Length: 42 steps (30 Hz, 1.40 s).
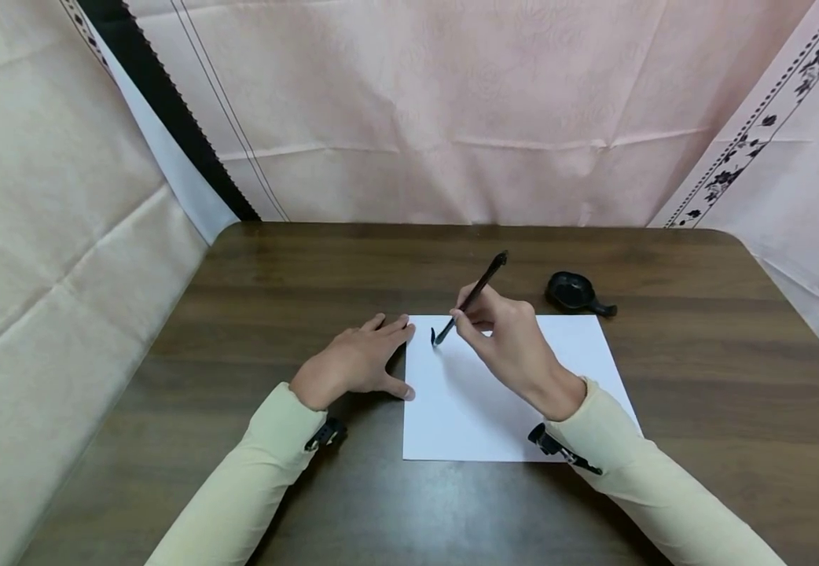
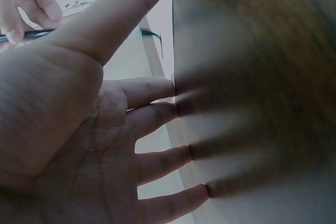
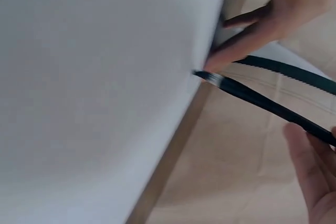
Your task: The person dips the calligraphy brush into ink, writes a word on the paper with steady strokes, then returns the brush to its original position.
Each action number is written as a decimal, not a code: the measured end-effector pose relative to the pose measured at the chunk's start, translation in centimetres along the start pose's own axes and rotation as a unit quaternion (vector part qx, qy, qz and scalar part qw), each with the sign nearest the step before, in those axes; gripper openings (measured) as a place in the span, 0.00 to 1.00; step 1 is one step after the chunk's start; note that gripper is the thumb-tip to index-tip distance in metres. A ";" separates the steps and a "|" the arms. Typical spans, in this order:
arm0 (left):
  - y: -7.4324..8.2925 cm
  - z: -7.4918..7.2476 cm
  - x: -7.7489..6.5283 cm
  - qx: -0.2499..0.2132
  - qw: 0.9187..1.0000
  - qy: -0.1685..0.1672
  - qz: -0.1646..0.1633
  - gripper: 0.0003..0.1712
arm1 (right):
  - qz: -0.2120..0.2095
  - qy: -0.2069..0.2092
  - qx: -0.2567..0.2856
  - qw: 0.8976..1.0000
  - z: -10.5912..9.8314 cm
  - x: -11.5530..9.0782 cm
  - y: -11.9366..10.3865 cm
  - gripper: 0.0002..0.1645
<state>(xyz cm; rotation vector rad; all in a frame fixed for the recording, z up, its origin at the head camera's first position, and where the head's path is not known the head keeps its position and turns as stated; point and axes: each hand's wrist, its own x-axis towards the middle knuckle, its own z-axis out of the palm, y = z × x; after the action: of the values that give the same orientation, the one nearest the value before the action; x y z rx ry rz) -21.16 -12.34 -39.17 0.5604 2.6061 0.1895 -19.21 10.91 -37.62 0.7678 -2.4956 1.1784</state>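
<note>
The right hand (image 1: 516, 342) pinches a dark brush (image 1: 489, 275) between thumb and fingers, its handle leaning up and away to the right, its tip down at a white sheet of paper (image 1: 473, 424) near the far left corner. A short black stroke (image 1: 432, 336) shows on the paper just beside the tip. The left hand (image 1: 356, 360) lies at the paper's left edge with its fingers spread, thumb stretched apart from them; the thumb tip and the nearest fingertips reach that edge. The paper lies flat on a brown wooden surface (image 1: 721, 354). A small black dish (image 1: 571, 291) stands just beyond the paper's far edge, toward the right, its short handle pointing right. Pale cloth (image 1: 487, 118) hangs behind the surface.
</note>
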 end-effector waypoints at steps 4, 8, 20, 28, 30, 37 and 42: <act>0.1 0.0 0.0 -0.001 1.000 -0.003 -0.005 0.62 | 0.007 -0.033 -0.001 0.999 -0.5 -0.3 -1.3 0.09; 0.1 0.0 0.1 0.001 1.000 -0.008 -0.009 0.62 | 0.003 -0.050 -0.002 0.999 -0.9 -0.4 -2.2 0.09; -0.1 0.2 0.2 0.000 1.000 -0.003 -0.011 0.63 | -0.002 0.035 0.015 0.999 -0.5 0.2 -0.2 0.09; 0.0 0.2 0.1 0.002 1.000 -0.002 -0.005 0.62 | 0.010 0.033 0.014 0.999 0.0 0.2 0.9 0.09; 0.0 0.2 0.1 0.002 1.000 -0.001 -0.005 0.62 | 0.017 0.026 0.007 0.999 -0.1 0.2 0.9 0.09; 0.1 0.2 0.2 0.001 1.000 -0.002 -0.008 0.63 | 0.038 -0.005 -0.039 0.998 -1.3 0.1 -0.2 0.07; 0.1 0.3 0.4 0.002 1.000 0.001 -0.012 0.63 | 0.047 -0.031 -0.055 0.997 -1.9 0.1 -0.9 0.06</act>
<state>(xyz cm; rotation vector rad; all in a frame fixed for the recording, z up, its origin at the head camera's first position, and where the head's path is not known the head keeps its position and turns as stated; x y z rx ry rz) -21.31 -12.11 -39.54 0.5303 2.6147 0.1764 -18.75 11.89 -35.78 0.6738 -2.6483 1.0521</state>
